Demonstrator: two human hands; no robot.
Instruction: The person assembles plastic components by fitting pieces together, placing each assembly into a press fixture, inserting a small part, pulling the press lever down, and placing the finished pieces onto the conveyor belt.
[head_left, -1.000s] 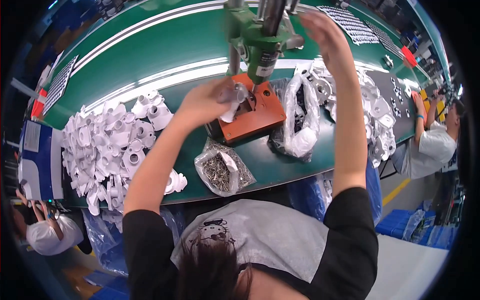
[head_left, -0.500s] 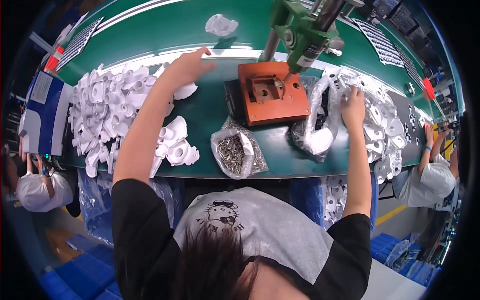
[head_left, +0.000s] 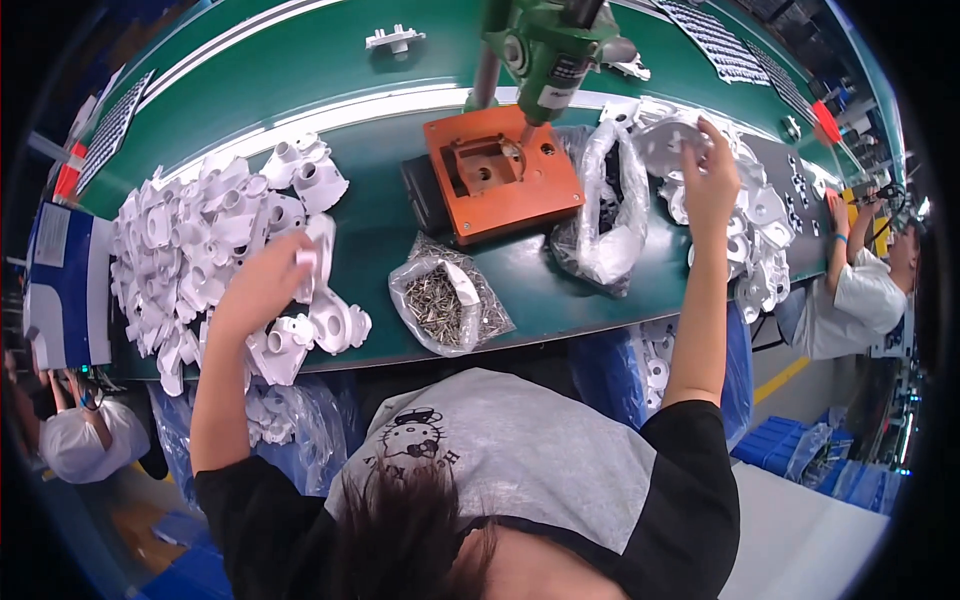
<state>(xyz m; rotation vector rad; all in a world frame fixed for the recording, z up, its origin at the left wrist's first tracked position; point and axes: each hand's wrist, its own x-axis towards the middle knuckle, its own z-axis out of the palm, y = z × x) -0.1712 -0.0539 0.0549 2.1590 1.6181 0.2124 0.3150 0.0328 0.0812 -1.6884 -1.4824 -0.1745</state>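
Both hands at white parts

The right hand (head_left: pixel 715 186) pinches a flat white part (head_left: pixel 662 146) in its grip, by the right pile (head_left: pixel 766 212). The left hand (head_left: pixel 262 285) touches a white piece (head_left: pixel 321 240) beside the left pile (head_left: pixel 190 250); whether that grip is clenched, I cannot tell. Between them, an orange fixture (head_left: pixel 515 212) sits on the tabletop (head_left: pixel 537 295).

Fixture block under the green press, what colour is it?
The fixture block is orange, clearest in the head view.
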